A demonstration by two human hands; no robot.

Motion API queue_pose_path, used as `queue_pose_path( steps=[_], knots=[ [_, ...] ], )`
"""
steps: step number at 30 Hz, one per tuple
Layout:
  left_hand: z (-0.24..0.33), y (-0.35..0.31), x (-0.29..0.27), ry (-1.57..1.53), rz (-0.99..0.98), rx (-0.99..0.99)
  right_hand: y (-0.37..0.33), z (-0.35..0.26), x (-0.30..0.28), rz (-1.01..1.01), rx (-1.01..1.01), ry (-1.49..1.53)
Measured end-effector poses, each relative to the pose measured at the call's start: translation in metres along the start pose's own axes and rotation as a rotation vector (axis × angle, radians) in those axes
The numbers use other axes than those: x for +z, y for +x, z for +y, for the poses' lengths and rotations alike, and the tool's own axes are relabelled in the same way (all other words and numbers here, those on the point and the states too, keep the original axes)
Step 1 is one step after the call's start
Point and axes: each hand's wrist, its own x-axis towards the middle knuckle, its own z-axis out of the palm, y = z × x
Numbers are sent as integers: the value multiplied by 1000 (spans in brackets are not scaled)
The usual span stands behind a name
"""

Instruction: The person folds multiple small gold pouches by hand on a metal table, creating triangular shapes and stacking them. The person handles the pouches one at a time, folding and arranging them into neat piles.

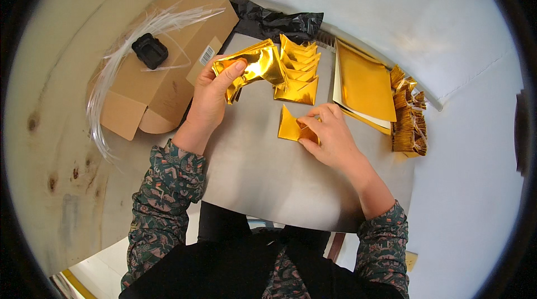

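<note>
My left hand (pixel 208 98) is closed around a fanned stack of folded gold foil papers (pixel 262 65), its thumb pressed on top, raised above the grey table (pixel 251 170). Lower and to the right, my right hand (pixel 338 142) pinches the right side of a single folded gold foil paper (pixel 288 126) with thumb and fingers. That piece has a pointed upper left corner, and its right end is partly hidden by the fingers. Just beyond it, overlapping folded gold pieces (pixel 296 92) with pointed corners lie in a column, beside the stack in my left hand.
Flat gold sheets (pixel 366 89) lie at the right, with tied bundles of folded gold pieces (pixel 411 134) beside them along the wall. A cardboard box (pixel 168 86) at the left carries clear plastic strips (pixel 96 103) and a small black tray (pixel 150 51). Black plastic (pixel 279 22) lies at the back.
</note>
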Motion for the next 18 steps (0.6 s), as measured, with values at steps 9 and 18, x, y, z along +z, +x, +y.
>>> queue_pose_path(
  steps=[9, 18],
  knots=[
    [-8, 3, -10, 29, 51, -12, 16, -7, -6, -32, 46, 140],
    [-14, 4, -10, 20, 119, 31, 64, 25, 4, 167, -60, -61]
  ],
)
